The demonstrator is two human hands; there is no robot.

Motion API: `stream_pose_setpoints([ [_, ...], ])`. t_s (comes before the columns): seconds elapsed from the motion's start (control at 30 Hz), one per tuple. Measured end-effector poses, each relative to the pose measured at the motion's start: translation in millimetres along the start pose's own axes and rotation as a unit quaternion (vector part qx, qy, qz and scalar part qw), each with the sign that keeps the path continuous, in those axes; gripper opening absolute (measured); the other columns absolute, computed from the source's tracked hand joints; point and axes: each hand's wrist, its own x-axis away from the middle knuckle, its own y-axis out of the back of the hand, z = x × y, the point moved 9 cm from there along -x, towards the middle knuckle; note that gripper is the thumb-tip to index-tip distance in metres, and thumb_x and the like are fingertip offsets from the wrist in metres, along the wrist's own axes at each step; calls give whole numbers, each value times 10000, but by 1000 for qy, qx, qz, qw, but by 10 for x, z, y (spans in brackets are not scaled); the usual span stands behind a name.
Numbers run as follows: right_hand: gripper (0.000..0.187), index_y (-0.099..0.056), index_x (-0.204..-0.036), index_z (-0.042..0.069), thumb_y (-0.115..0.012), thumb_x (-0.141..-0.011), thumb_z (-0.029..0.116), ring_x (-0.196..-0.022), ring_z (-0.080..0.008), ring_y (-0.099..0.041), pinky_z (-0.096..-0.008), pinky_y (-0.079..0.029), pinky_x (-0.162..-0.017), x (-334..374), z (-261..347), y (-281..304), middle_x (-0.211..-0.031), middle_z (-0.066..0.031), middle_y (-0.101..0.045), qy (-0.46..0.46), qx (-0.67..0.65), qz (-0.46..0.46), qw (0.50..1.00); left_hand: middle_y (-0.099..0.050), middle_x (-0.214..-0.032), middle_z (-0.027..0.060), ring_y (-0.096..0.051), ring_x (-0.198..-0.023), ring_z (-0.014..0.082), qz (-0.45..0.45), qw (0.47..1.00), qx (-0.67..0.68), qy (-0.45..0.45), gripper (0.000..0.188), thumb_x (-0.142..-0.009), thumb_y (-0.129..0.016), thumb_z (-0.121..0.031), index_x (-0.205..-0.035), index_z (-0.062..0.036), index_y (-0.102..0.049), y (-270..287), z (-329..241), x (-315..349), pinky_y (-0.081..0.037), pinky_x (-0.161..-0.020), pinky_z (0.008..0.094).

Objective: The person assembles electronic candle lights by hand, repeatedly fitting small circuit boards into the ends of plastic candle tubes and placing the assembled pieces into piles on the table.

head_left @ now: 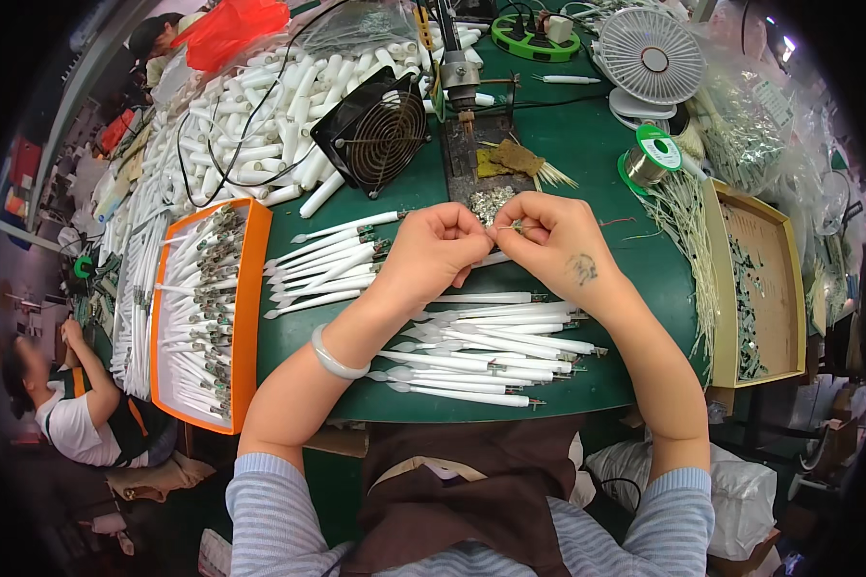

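My left hand (431, 252) and my right hand (553, 240) meet over the bench, fingertips pinched and nearly touching. Something thin, like a wire, shows at the right fingertips; what the left fingers hold is hidden. Part of a white stick shows just below the hands, and I cannot tell whether it is held. Just beyond my fingers lies a pile of small metal bits (491, 198). Slim white candle-shaped sticks (496, 341) with flame-shaped tips and wire ends lie in front of me. More such sticks (327, 264) lie beside my left hand.
An orange box (252, 317) of wired sticks stands left, near piled white tubes (260, 135). A black fan (380, 130) and a soldering stand (462, 82) are ahead. Rightward are a solder spool (651, 159), a white fan (651, 58), wires (688, 240) and a cardboard tray (775, 288). A person (87, 413) sits far left.
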Motion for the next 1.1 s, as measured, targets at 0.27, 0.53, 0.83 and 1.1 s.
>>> stream_pose_setpoints([
  [0.27,96,-670,-891,3,-684,-850,89,-560,-57,-309,-249,-305,-522,-21,20,-18,-567,47,-292,-3,-11,15,1000,-590,-669,-12,-496,-511,33,1,1000,-4,13,45,-866,-642,-64,-845,-50,-605,19,16,-41,-335,-424,181],
  [0.53,100,-620,-889,-3,-662,-881,87,-599,-38,-375,-225,-339,-542,-123,-90,12,-627,52,-409,-11,-62,-3,998,-599,-696,22,-482,-480,53,-39,999,-11,35,56,-840,-624,-60,-804,-63,-581,166,-12,-181,-307,-403,200],
  [0.83,93,-596,-839,0,-668,-869,52,-587,-22,-421,-201,-353,-518,-187,-52,50,-681,32,-533,82,-41,-73,993,-594,-694,39,-469,-466,68,-34,998,12,48,59,-845,-602,-82,-802,-66,-565,229,-26,-362,-286,-382,210],
  [1.1,79,-634,-852,-13,-690,-856,43,-550,-55,-427,-230,-355,-496,-192,20,75,-675,-10,-552,132,-5,-121,984,-605,-674,25,-501,-472,73,-31,998,34,39,85,-828,-637,-97,-782,-74,-569,278,-51,-424,-324,-386,221],
])
